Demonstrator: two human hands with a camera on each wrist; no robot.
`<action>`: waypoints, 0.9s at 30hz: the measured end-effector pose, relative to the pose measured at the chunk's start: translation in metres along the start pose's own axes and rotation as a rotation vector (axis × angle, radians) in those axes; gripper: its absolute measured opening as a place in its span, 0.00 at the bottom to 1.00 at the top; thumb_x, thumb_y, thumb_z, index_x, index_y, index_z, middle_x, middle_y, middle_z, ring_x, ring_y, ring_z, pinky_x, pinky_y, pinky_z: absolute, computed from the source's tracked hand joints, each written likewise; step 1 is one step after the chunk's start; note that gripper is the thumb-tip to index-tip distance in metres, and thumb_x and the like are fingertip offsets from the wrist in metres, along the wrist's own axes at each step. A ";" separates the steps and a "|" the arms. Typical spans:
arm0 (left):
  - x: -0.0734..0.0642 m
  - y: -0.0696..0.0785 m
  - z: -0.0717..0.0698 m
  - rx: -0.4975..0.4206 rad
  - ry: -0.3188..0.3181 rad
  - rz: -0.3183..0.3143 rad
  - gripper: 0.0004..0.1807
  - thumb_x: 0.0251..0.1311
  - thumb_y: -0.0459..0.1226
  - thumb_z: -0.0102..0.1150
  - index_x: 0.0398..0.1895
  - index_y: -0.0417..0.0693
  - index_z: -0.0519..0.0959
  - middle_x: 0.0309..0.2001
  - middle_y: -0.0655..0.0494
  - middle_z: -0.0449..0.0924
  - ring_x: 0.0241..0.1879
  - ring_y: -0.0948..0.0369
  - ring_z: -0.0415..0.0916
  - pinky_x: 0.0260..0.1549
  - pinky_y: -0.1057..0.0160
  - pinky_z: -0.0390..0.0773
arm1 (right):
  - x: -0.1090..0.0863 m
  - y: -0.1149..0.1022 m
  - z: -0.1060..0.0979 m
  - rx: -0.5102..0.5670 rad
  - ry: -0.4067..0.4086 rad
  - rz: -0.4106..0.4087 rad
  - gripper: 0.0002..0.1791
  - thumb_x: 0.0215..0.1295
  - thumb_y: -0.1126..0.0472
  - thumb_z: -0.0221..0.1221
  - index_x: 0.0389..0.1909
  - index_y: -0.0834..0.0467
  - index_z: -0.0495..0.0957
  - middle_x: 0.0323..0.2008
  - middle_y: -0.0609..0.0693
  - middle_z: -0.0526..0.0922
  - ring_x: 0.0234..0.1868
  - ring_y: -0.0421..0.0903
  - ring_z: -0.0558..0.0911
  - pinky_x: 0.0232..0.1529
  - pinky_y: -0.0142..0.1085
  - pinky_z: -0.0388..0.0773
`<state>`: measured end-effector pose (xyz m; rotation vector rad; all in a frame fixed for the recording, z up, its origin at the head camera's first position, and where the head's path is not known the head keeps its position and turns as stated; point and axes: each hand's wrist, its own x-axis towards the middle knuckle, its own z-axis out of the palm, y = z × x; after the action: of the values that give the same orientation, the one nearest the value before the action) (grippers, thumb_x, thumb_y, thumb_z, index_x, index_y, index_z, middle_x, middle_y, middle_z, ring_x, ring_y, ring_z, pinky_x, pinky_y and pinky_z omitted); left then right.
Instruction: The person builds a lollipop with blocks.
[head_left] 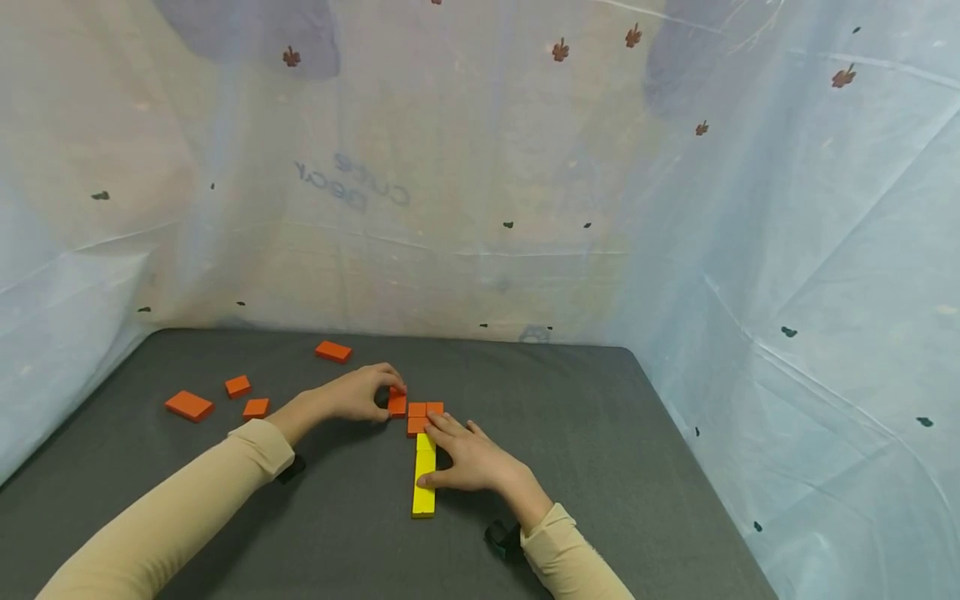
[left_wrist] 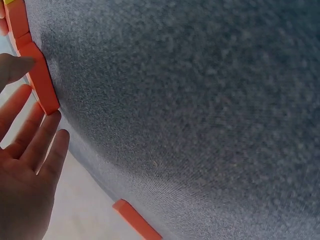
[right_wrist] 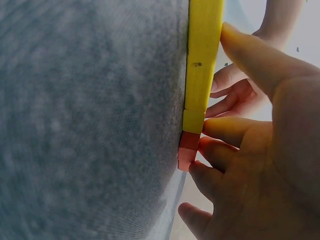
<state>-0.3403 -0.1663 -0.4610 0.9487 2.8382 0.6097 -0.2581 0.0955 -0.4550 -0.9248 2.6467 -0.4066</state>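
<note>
My left hand (head_left: 360, 393) pinches a flat orange block (head_left: 397, 403) between thumb and fingers, just left of a cluster of small orange blocks (head_left: 417, 417). In the left wrist view, the thumb lies on top of the held orange block (left_wrist: 44, 82), with fingertips along its far side. Below the cluster runs a narrow line of yellow blocks (head_left: 423, 502), pointing towards me. My right hand (head_left: 476, 460) rests along the right side of both, its fingers spread and fairly straight. The right wrist view has its fingertips at the edge of the yellow blocks (right_wrist: 204, 60) and orange blocks (right_wrist: 188, 150).
Loose orange blocks lie at the left of the dark grey table (head_left: 600, 467): a larger one (head_left: 190, 406) and smaller ones (head_left: 237, 386) near my left sleeve. Another orange block (head_left: 333, 352) is towards the back edge. A pale printed sheet (head_left: 450, 275) hangs around the table.
</note>
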 end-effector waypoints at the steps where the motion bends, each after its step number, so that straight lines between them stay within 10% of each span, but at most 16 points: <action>1: 0.000 0.000 0.000 -0.002 -0.001 0.003 0.23 0.52 0.39 0.67 0.54 0.50 0.79 0.58 0.52 0.71 0.57 0.51 0.71 0.54 0.48 0.74 | 0.000 0.000 0.000 0.001 0.000 0.000 0.49 0.59 0.30 0.56 0.75 0.48 0.51 0.76 0.42 0.46 0.77 0.44 0.46 0.74 0.53 0.43; 27: 0.001 0.002 0.002 -0.011 -0.010 0.023 0.23 0.51 0.40 0.68 0.54 0.52 0.80 0.58 0.55 0.72 0.58 0.52 0.71 0.57 0.47 0.72 | 0.000 0.001 -0.001 0.019 0.008 -0.014 0.49 0.58 0.30 0.56 0.75 0.49 0.51 0.76 0.43 0.47 0.77 0.45 0.46 0.73 0.54 0.43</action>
<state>-0.3397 -0.1632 -0.4615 0.9807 2.8161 0.6208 -0.2586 0.0965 -0.4546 -0.9376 2.6402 -0.4394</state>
